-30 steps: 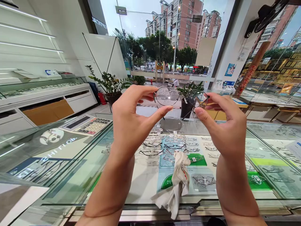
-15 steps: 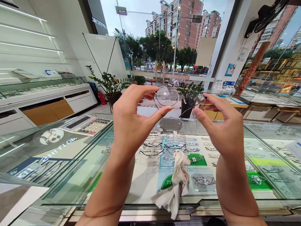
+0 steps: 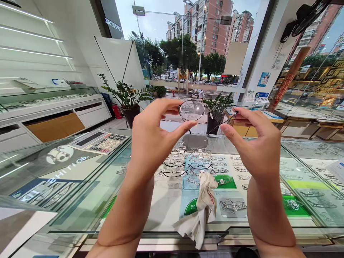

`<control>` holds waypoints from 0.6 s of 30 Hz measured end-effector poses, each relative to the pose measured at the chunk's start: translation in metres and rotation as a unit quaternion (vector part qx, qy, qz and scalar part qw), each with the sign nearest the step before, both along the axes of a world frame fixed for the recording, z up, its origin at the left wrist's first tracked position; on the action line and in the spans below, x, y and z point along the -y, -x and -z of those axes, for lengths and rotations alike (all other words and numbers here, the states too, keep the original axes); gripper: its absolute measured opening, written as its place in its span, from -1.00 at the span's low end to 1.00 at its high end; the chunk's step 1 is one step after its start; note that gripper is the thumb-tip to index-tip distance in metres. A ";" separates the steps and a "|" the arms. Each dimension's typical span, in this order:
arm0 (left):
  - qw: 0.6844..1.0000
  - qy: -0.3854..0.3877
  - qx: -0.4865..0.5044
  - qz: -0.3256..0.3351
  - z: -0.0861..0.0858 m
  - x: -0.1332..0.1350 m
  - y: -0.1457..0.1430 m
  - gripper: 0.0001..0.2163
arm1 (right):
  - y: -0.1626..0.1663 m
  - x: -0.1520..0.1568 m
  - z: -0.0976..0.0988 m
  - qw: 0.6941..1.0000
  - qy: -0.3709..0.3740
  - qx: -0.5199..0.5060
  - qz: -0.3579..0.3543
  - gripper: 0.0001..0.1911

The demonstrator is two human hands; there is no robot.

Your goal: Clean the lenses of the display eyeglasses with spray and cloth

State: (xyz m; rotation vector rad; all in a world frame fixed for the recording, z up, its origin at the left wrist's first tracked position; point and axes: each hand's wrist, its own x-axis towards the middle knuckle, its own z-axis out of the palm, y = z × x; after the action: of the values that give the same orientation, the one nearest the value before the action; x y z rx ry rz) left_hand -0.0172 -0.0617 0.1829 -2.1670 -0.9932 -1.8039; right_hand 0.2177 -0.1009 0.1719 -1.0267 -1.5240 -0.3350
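While raised over glass counter (image 3: 80, 200), left hand (image 3: 153, 139) and right hand (image 3: 258, 147) fingers pinch glasses (image 3: 200, 111).

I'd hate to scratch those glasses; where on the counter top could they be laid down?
Bare glass lies between the calculator and the cloth, under the left hand, and right of the right hand. The cloth crowds the middle front.

Glasses (image 3: 205, 113) are showing a thin dark metal frame and clear glossy lenses. Cloth (image 3: 200, 211) near the counter's front edge is looking soft, matt, crumpled, off-white. Glass counter (image 3: 80, 186) is reflecting, smooth, glossy. Calculator (image 3: 98, 141) at its left corner is looking matt plastic.
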 end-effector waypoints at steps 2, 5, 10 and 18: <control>1.000 0.012 -0.002 -0.001 0.001 -0.001 0.000 -0.56 | 0.000 0.000 0.000 1.000 -0.001 -0.001 -0.003 -0.57; 1.000 0.026 0.000 0.004 0.002 -0.004 0.001 -0.55 | 0.001 0.001 -0.001 1.000 -0.001 -0.003 -0.006 -0.59; 0.998 0.027 0.031 0.047 0.005 -0.009 0.001 -0.56 | 0.002 0.002 -0.002 1.000 0.006 -0.017 -0.020 -0.59; 0.997 0.000 0.053 0.050 0.004 -0.004 -0.002 -0.56 | -0.003 -0.001 0.002 0.995 0.039 -0.070 -0.055 -0.53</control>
State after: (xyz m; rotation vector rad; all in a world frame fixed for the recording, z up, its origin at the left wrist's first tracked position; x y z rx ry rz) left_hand -0.0150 -0.0574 0.1788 -2.1766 -0.9213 -1.9817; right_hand 0.2203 -0.0997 0.1698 -1.0014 -1.4695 -0.1228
